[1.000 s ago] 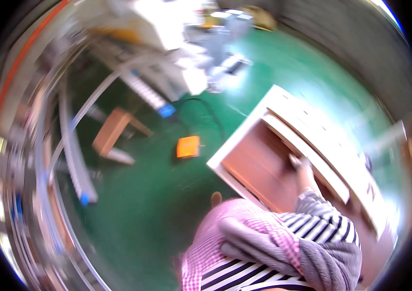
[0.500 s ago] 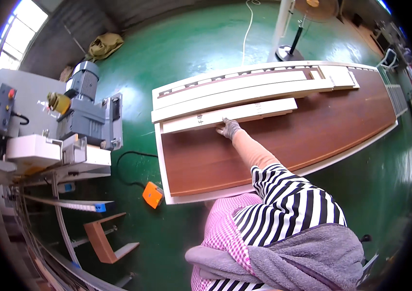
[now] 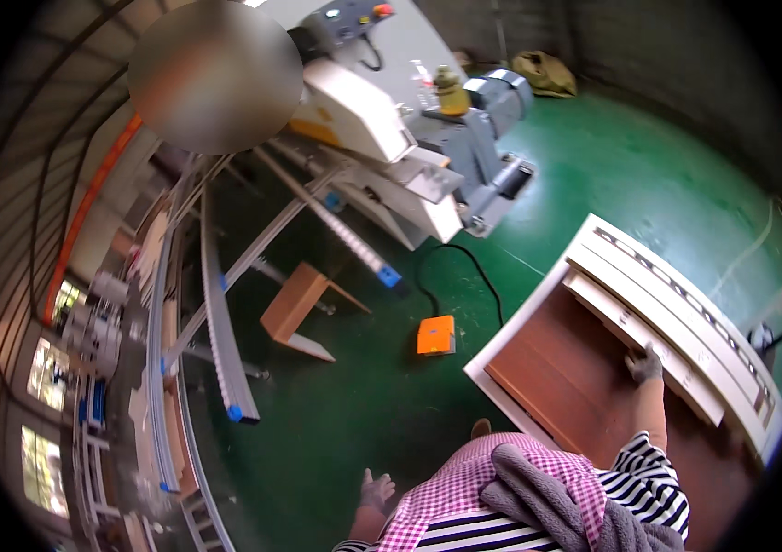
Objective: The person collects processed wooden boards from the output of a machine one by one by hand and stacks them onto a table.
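Now the view has swung leftward from the desk (image 3: 547,373), bringing in more of the grey machine (image 3: 464,143) side, and the left hand (image 3: 375,490) has come into sight at the near edge, open with fingers spread and touching nothing visible. The right hand (image 3: 646,365) stays at the near side of the white board (image 3: 630,322), as it was half a second ago; its fingers meet the board's edge, but I cannot tell whether they grip. The board still lies on the brown top, beside a slotted white strip (image 3: 658,293) on its far side, so the work seems no further along, only the attention shifted.

Between desk and machine, the orange box (image 3: 436,336) and its black cable (image 3: 483,267) sit on the green floor (image 3: 363,405), possible trip points. Farther left stand a brown bracket-shaped piece (image 3: 291,308) and blue-tipped rails (image 3: 225,345), which would hamper passage there. A blurred disc hides part of the far left.
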{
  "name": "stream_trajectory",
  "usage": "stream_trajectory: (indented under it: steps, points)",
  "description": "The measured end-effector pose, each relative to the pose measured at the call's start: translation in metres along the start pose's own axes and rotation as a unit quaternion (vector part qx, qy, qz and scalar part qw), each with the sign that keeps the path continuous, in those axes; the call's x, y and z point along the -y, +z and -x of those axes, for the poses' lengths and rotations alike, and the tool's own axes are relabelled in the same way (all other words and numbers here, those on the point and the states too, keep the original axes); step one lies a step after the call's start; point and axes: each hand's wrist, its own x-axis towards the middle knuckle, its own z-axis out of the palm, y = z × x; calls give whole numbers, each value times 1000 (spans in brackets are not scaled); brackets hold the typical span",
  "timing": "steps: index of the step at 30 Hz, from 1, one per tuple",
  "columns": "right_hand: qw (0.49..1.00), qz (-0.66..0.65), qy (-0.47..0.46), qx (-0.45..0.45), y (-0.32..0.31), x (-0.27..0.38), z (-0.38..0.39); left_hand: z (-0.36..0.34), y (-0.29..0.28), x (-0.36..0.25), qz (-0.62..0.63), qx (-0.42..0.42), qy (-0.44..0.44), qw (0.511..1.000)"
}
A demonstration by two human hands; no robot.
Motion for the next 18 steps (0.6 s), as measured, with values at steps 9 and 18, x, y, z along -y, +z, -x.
stream_trajectory:
  steps: [9, 18]
  points:
    - [999, -16, -43, -10, 6, 5, 27, 78, 39, 47, 139, -60, -140, 978]
    - [981, 192, 6, 18, 4, -74, 40, 59, 40, 124, 148, -30, -211, 966]
